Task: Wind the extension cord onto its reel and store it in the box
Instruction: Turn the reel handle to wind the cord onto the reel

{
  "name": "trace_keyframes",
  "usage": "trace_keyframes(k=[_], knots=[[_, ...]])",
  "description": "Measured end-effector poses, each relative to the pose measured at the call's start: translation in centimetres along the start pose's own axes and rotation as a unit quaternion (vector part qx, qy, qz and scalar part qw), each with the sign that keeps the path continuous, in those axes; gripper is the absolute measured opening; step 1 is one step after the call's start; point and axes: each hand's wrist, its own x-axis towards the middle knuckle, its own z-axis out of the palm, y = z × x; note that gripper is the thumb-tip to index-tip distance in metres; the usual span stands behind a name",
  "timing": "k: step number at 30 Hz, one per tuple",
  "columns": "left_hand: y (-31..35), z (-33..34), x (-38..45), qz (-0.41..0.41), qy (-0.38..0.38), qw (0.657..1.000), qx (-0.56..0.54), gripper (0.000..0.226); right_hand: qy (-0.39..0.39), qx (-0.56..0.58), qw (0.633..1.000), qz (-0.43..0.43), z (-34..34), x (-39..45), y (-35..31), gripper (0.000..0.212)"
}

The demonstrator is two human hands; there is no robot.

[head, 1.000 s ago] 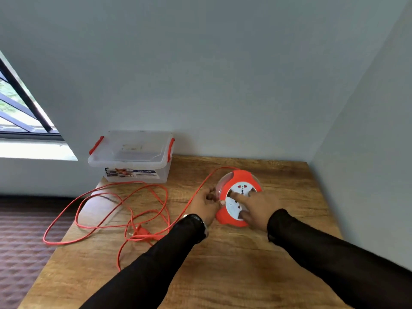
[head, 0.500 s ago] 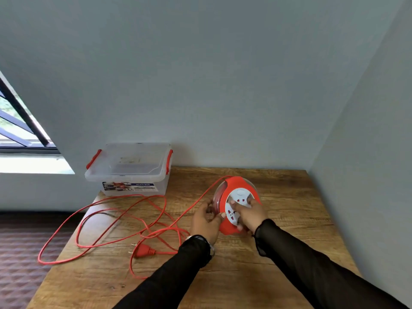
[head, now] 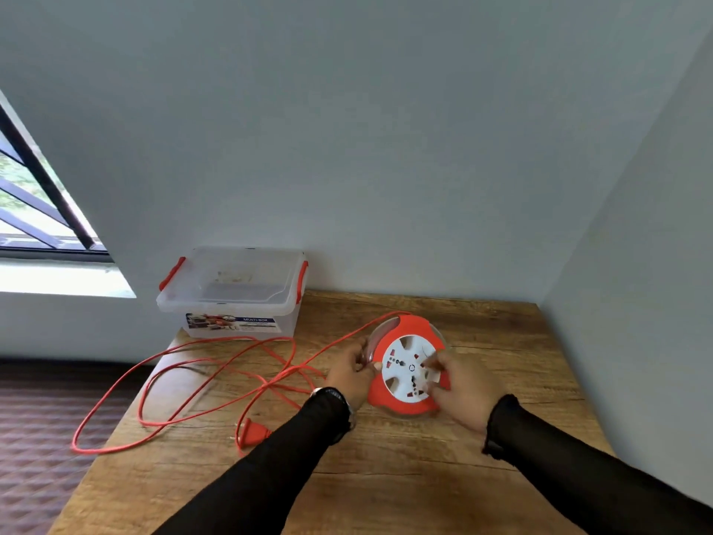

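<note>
An orange cord reel [head: 405,334] with a white socket face stands tilted on the wooden table [head: 386,476]. My left hand [head: 349,374] grips its left rim, where the cord leaves it. My right hand [head: 461,391] holds the right side, fingers on the white face. The orange cord [head: 216,374] lies in loose loops over the table's left part and hangs past its left edge. Its plug [head: 252,434] rests on the table beside my left forearm. A clear plastic box [head: 235,293] with orange latches and its lid on sits at the back left corner.
Grey walls close the table at the back and on the right. A window [head: 34,210] is at the far left. Patterned dark floor [head: 46,438] lies below the table's left edge.
The reel has been raised from lying flat to tilted toward me. The cord loops and the plug have shifted on the table, drawn toward the reel. Both hands stay on the reel.
</note>
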Motion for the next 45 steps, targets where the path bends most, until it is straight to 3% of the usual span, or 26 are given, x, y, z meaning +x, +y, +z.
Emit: trace_keyframes(k=[3, 6, 9, 14, 22, 25, 29, 37, 41, 45], knots=[[0.7, -0.4, 0.5, 0.014, -0.044, 0.998, 0.035, 0.040, -0.072, -0.293, 0.933, -0.195, -1.0, 0.1, -0.3, 0.052], [1.4, -0.4, 0.6, 0.022, -0.071, 0.995, 0.063, 0.036, -0.115, -0.422, 0.873, -0.215, -1.3, 0.6, -0.7, 0.065], [2.1, -0.3, 0.3, 0.017, -0.083, 0.993, 0.078, 0.033, -0.127, -0.472, 0.847, -0.209, -0.4, 1.4, -0.5, 0.067], [2.0, -0.5, -0.2, 0.010, -0.086, 0.991, 0.104, 0.039, -0.144, -0.486, 0.836, -0.210, 0.3, 3.0, 0.0, 0.064], [1.4, 0.0, -1.3, 0.020, -0.025, 0.997, 0.073, 0.030, -0.045, -0.544, 0.783, -0.298, 1.0, 3.9, 1.2, 0.064], [1.0, 0.6, -1.6, 0.032, 0.002, 0.997, 0.064, 0.040, 0.011, -0.519, 0.807, -0.283, 1.1, 4.2, 1.6, 0.069], [0.7, 1.1, -1.9, 0.032, 0.023, 0.998, 0.048, 0.045, -0.005, -0.460, 0.859, -0.223, 1.3, 3.6, 1.0, 0.064], [0.5, 1.8, -1.5, 0.057, 0.049, 0.997, 0.034, 0.042, 0.057, -0.279, 0.955, -0.085, 1.9, 2.7, 0.2, 0.059], [0.9, 2.4, -1.8, 0.057, 0.072, 0.996, -0.001, 0.034, 0.090, -0.039, 0.995, 0.026, 2.4, 2.9, -0.3, 0.070], [0.8, 3.2, -1.8, 0.044, 0.094, 0.994, -0.025, 0.038, 0.095, 0.174, 0.976, 0.091, 2.5, 3.4, -0.7, 0.073]])
